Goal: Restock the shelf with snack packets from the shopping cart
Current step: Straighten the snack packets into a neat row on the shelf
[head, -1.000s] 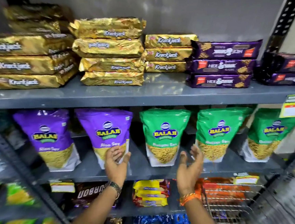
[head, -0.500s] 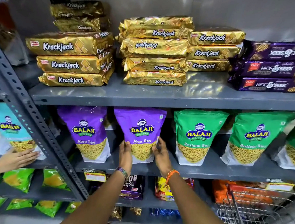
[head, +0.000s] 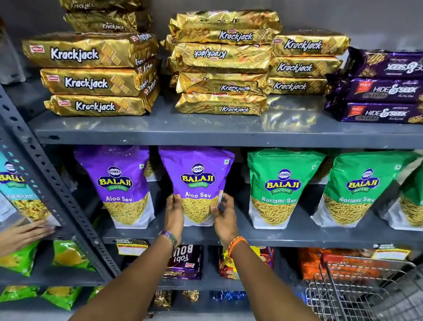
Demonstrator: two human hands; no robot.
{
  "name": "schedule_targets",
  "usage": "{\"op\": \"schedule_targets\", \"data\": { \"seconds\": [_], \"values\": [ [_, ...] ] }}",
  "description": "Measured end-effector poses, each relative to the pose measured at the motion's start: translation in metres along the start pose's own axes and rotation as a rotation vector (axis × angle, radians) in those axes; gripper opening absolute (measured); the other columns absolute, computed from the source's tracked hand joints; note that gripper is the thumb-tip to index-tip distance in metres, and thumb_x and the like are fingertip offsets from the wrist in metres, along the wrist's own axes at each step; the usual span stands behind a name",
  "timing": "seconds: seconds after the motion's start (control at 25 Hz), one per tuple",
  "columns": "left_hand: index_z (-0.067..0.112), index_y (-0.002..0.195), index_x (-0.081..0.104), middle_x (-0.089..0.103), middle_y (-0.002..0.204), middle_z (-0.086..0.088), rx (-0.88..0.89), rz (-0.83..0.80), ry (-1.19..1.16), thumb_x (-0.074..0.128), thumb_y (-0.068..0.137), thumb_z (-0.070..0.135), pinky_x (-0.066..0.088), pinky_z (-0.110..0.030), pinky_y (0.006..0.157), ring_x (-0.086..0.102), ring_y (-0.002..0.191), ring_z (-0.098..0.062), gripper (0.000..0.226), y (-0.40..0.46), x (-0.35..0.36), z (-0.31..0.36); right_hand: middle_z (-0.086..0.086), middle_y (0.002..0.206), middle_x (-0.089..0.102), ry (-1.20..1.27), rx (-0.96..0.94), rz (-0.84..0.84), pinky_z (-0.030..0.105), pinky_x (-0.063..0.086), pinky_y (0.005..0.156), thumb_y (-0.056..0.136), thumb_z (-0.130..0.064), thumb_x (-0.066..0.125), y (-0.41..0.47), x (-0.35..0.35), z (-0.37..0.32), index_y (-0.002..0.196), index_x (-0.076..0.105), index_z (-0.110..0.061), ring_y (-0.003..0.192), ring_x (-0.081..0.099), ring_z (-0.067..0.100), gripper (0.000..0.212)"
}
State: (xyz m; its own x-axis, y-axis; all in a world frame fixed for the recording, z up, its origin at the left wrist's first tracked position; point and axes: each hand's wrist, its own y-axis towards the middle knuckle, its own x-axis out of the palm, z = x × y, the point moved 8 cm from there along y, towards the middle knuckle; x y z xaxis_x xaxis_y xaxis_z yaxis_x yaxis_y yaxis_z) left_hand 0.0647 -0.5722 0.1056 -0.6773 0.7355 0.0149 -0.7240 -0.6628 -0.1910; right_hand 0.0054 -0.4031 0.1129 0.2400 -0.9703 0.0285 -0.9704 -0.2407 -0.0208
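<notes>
A purple Balaji Aloo Sev packet [head: 195, 179] stands upright on the middle grey shelf [head: 288, 237]. My left hand [head: 174, 213] grips its lower left edge and my right hand [head: 223, 217] grips its lower right edge. A second purple Aloo Sev packet [head: 122, 186] stands to its left. Green Ratlami Sev packets [head: 280, 189] stand to its right. The wire shopping cart [head: 361, 309] is at the bottom right, and I cannot see what is in it.
Gold Krackjack stacks [head: 224, 59] and purple Hide & Seek packs [head: 393, 89] fill the top shelf. Another person's hand [head: 17, 235] touches a teal Balaji packet [head: 16, 184] in the left bay. A slanted grey upright [head: 41, 166] divides the bays. Biscuit packs lie on the lower shelf.
The view has swung left and closer to the shelf. My hands went from open in the air to either side of the purple Aloo Sev packet, now gripping its lower edges.
</notes>
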Motion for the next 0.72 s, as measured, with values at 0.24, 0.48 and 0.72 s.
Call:
{"op": "schedule_targets", "data": {
  "seconds": [0.24, 0.48, 0.72],
  "values": [
    [0.018, 0.141, 0.045, 0.058, 0.138, -0.007, 0.005, 0.001, 0.014, 0.041, 0.103, 0.038, 0.041, -0.046, 0.111, 0.055, 0.126, -0.026, 0.043, 0.002, -0.002, -0.001, -0.010, 0.107, 0.060, -0.016, 0.006, -0.003, 0.014, 0.053, 0.076, 0.095, -0.009, 0.053, 0.001, 0.001, 0.000, 0.131, 0.041, -0.016, 0.096, 0.060, -0.002, 0.038],
    [0.018, 0.140, 0.045, 0.059, 0.126, -0.002, 0.016, 0.012, 0.024, 0.041, 0.103, 0.036, 0.042, -0.038, 0.104, 0.056, 0.115, -0.020, 0.041, 0.001, -0.003, -0.001, -0.002, 0.114, 0.059, 0.022, 0.034, -0.024, 0.012, 0.053, 0.074, 0.096, -0.008, 0.052, 0.002, 0.001, 0.001, 0.131, 0.039, -0.020, 0.103, 0.059, 0.006, 0.039],
    [0.024, 0.136, 0.049, 0.063, 0.126, 0.000, 0.046, 0.048, 0.024, 0.047, 0.092, 0.048, 0.044, -0.040, 0.106, 0.060, 0.116, -0.022, 0.050, -0.007, -0.009, -0.009, 0.006, 0.129, 0.052, 0.050, 0.075, -0.025, 0.007, 0.050, 0.076, 0.098, -0.005, 0.048, -0.003, -0.007, 0.005, 0.143, 0.031, -0.011, 0.109, 0.057, 0.007, 0.049]
  ]
}}
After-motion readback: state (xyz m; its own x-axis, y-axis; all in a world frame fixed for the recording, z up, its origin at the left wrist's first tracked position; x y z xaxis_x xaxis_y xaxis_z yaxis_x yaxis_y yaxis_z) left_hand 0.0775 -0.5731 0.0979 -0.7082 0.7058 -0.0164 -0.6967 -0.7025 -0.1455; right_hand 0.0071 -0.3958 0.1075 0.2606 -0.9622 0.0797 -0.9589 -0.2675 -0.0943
